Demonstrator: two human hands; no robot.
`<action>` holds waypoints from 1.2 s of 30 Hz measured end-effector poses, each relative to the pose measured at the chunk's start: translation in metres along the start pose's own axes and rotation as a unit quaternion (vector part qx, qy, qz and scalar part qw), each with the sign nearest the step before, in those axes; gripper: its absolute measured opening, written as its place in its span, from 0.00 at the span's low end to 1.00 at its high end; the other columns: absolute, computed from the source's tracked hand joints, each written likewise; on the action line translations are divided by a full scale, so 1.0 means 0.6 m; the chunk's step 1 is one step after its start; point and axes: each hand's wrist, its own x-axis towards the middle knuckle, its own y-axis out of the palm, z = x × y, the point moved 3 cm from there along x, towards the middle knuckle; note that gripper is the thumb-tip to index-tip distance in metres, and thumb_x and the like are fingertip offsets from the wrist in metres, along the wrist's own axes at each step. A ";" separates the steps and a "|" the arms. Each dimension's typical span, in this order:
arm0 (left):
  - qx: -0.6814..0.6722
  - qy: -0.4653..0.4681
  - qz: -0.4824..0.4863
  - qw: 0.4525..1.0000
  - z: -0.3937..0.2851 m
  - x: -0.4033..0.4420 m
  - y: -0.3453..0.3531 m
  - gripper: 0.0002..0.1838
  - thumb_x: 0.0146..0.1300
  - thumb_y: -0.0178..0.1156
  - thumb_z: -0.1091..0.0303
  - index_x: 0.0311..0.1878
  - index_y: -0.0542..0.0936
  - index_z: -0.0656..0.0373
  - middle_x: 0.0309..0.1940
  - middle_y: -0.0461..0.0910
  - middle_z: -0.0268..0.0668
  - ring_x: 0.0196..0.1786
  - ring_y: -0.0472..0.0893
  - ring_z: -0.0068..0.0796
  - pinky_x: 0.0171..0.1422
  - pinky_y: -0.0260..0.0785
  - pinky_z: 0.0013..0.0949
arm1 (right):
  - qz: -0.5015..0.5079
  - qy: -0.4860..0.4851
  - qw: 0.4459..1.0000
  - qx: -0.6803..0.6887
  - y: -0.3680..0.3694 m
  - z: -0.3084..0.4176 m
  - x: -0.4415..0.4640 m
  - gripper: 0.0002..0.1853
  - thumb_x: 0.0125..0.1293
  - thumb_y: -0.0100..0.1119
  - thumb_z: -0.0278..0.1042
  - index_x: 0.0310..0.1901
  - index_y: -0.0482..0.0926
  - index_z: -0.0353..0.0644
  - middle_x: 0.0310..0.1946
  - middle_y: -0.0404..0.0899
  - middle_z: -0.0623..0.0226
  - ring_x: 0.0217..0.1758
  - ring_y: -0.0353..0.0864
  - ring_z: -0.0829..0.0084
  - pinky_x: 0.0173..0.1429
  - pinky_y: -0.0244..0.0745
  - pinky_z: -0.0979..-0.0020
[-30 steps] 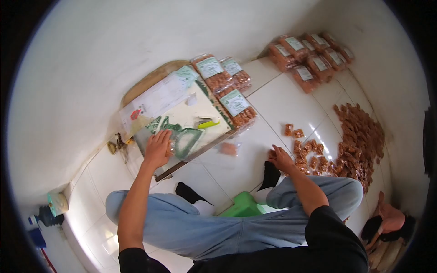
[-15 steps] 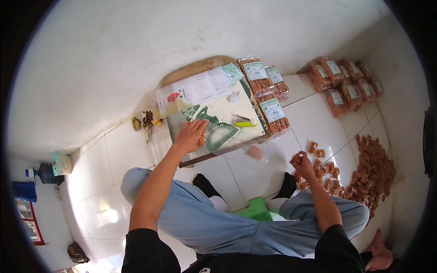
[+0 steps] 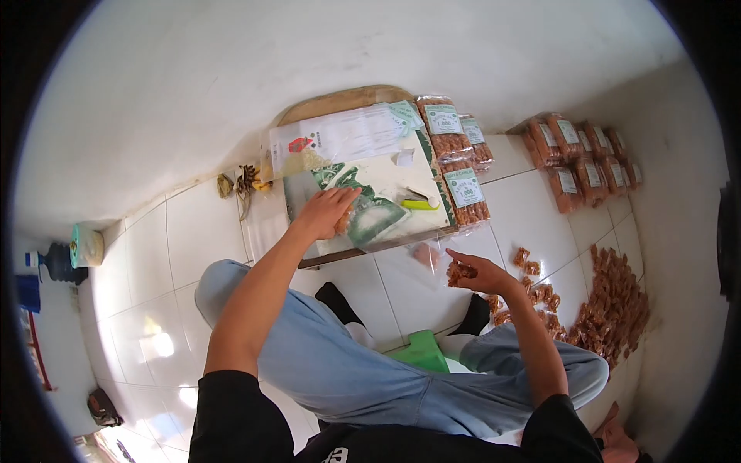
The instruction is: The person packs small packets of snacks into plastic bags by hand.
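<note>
My left hand (image 3: pixel 328 212) rests over the near left part of the low table, its fingers curved over a clear plastic bag (image 3: pixel 378 228) with brown snack pieces (image 3: pixel 343 222) under the palm. The bag's clear film stretches right past the table's front edge. A reddish-brown piece (image 3: pixel 426 255) shows through or beside this film; I cannot tell which. Close to the film's right end, my right hand (image 3: pixel 482 272) is closed around small brown snack packets (image 3: pixel 461 273), with its index finger pointing left.
A green-handled stapler (image 3: pixel 419 204) and printed plastic bags (image 3: pixel 340 143) lie on the table (image 3: pixel 409 174). Labelled snack packs (image 3: pixel 465 193) stand along its right side, with more packs (image 3: pixel 590 166) by the wall. Loose packets (image 3: pixel 614 305) are heaped on the floor. A green stool (image 3: pixel 423 351) is between my legs.
My right hand has moved left and up with the snack packets, from beside the floor pile to the clear film. My left hand stays on the bag. The view has shifted slightly.
</note>
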 end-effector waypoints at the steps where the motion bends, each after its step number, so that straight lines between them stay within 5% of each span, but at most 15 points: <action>1: -0.002 -0.005 -0.002 1.000 0.004 0.001 0.003 0.57 0.39 0.71 0.78 0.76 0.53 0.53 0.69 0.66 0.38 0.68 0.68 0.39 0.69 0.64 0.40 | -0.038 -0.051 0.986 -0.155 -0.005 0.010 0.000 0.37 0.57 0.63 0.26 0.71 0.66 0.48 0.45 0.83 0.64 0.47 0.82 0.68 0.55 0.77 0.67; 2: 0.002 0.006 -0.002 1.000 0.006 0.001 0.008 0.58 0.39 0.71 0.78 0.76 0.53 0.52 0.69 0.65 0.38 0.69 0.67 0.39 0.69 0.64 0.40 | -0.075 -0.102 0.944 -0.305 -0.005 0.020 -0.002 0.38 0.54 0.63 0.26 0.71 0.67 0.50 0.43 0.83 0.64 0.44 0.82 0.65 0.53 0.78 0.65; 9: -0.010 0.002 0.024 1.000 0.007 0.005 0.009 0.60 0.37 0.73 0.77 0.76 0.53 0.49 0.69 0.65 0.38 0.69 0.67 0.39 0.70 0.64 0.40 | -0.111 -0.037 0.901 -0.418 -0.020 0.047 -0.019 0.40 0.53 0.62 0.27 0.71 0.65 0.50 0.37 0.80 0.62 0.41 0.80 0.61 0.47 0.78 0.64; 12: -0.008 0.011 0.042 0.999 0.000 0.002 -0.005 0.54 0.43 0.70 0.75 0.75 0.54 0.54 0.69 0.65 0.45 0.70 0.66 0.44 0.72 0.62 0.42 | -0.130 -0.097 0.937 -0.310 -0.019 0.042 -0.012 0.39 0.58 0.62 0.28 0.73 0.63 0.50 0.34 0.80 0.64 0.36 0.81 0.69 0.42 0.78 0.68; 14: -0.009 0.012 0.031 0.999 0.003 0.001 -0.001 0.53 0.43 0.69 0.75 0.75 0.54 0.54 0.69 0.65 0.45 0.71 0.65 0.45 0.73 0.61 0.42 | -0.127 0.026 0.989 -0.076 -0.015 0.050 -0.008 0.38 0.62 0.63 0.30 0.74 0.61 0.47 0.34 0.82 0.66 0.32 0.79 0.77 0.37 0.76 0.74; 18: -0.013 -0.001 0.060 0.998 -0.008 0.000 -0.021 0.51 0.45 0.67 0.77 0.75 0.55 0.54 0.70 0.65 0.45 0.71 0.64 0.45 0.73 0.60 0.42 | -0.093 0.014 0.995 -0.022 -0.011 -0.006 0.024 0.37 0.64 0.63 0.32 0.74 0.60 0.42 0.35 0.83 0.66 0.30 0.78 0.81 0.34 0.75 0.76; 20: -0.020 0.002 0.039 0.999 -0.001 0.001 -0.007 0.51 0.45 0.66 0.78 0.75 0.55 0.53 0.70 0.64 0.45 0.72 0.64 0.44 0.74 0.60 0.42 | -0.045 0.087 0.987 0.131 -0.002 -0.026 0.032 0.36 0.66 0.62 0.32 0.73 0.59 0.39 0.39 0.83 0.65 0.33 0.79 0.79 0.38 0.76 0.76; 21: -0.026 0.008 0.019 0.999 0.001 0.001 -0.002 0.52 0.45 0.66 0.79 0.76 0.55 0.53 0.70 0.64 0.45 0.72 0.64 0.44 0.74 0.59 0.42 | -0.028 0.122 0.972 0.197 0.009 -0.019 0.032 0.32 0.69 0.58 0.27 0.74 0.61 0.47 0.42 0.81 0.68 0.39 0.77 0.79 0.43 0.75 0.72; 25: -0.005 -0.001 0.009 1.000 0.004 0.002 0.008 0.61 0.37 0.73 0.77 0.77 0.51 0.49 0.70 0.64 0.38 0.73 0.63 0.38 0.74 0.60 0.39 | -0.039 0.106 0.943 0.314 0.021 -0.044 0.048 0.28 0.70 0.57 0.33 0.71 0.66 0.46 0.43 0.81 0.68 0.39 0.77 0.78 0.42 0.75 0.70; 27: 0.000 -0.011 0.042 0.999 0.002 0.002 0.002 0.60 0.38 0.73 0.77 0.77 0.51 0.49 0.71 0.63 0.38 0.73 0.62 0.37 0.74 0.59 0.39 | 0.089 0.047 0.896 0.432 0.019 -0.061 0.073 0.25 0.71 0.55 0.39 0.67 0.69 0.46 0.45 0.81 0.68 0.40 0.78 0.75 0.42 0.74 0.70; 30: -0.008 -0.010 0.033 0.999 0.003 0.002 0.003 0.60 0.39 0.73 0.76 0.77 0.51 0.49 0.72 0.63 0.38 0.73 0.62 0.37 0.75 0.58 0.39 | 0.011 0.067 0.887 0.456 0.027 -0.044 0.055 0.24 0.71 0.54 0.46 0.65 0.70 0.45 0.49 0.81 0.67 0.42 0.80 0.73 0.44 0.75 0.71; 34: -0.021 -0.010 0.024 0.999 0.003 0.003 0.002 0.60 0.39 0.74 0.75 0.77 0.51 0.49 0.72 0.62 0.39 0.74 0.62 0.37 0.75 0.58 0.38 | 0.036 0.058 0.903 0.424 0.059 0.002 0.061 0.28 0.70 0.56 0.51 0.66 0.69 0.43 0.52 0.79 0.69 0.49 0.78 0.74 0.50 0.72 0.70; 36: -0.007 -0.013 0.049 0.999 0.002 0.005 0.002 0.60 0.39 0.74 0.74 0.77 0.51 0.50 0.72 0.63 0.39 0.74 0.62 0.37 0.75 0.58 0.38 | 0.013 0.020 0.903 0.430 0.072 0.020 0.072 0.32 0.70 0.56 0.55 0.68 0.67 0.44 0.56 0.77 0.67 0.54 0.77 0.72 0.59 0.72 0.66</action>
